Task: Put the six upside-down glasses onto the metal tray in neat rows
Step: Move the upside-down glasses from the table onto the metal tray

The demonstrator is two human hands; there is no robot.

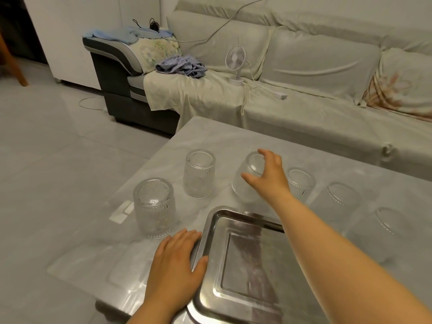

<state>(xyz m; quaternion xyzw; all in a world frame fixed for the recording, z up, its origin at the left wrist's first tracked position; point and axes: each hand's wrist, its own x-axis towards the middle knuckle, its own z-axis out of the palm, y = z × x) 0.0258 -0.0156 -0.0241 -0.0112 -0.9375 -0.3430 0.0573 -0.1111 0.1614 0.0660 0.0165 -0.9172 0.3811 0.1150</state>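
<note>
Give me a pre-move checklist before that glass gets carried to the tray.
1. Right hand closed around the tilted glass: ok.
2. Grip firm enough to lift: cannot tell.
3. Left hand steadying the metal tray at its left rim: ok.
4. Tray floor free for the first glass: ok.
5. Neighbouring glass right beside the hand, clear of the lift path: cannot tell.
6. All six glasses off the tray, none placed yet: ok.

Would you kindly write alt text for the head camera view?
The right hand grips one tilted, upside-down ribbed clear glass beyond an empty rectangular metal tray; the left hand steadies the tray's edge.
</note>
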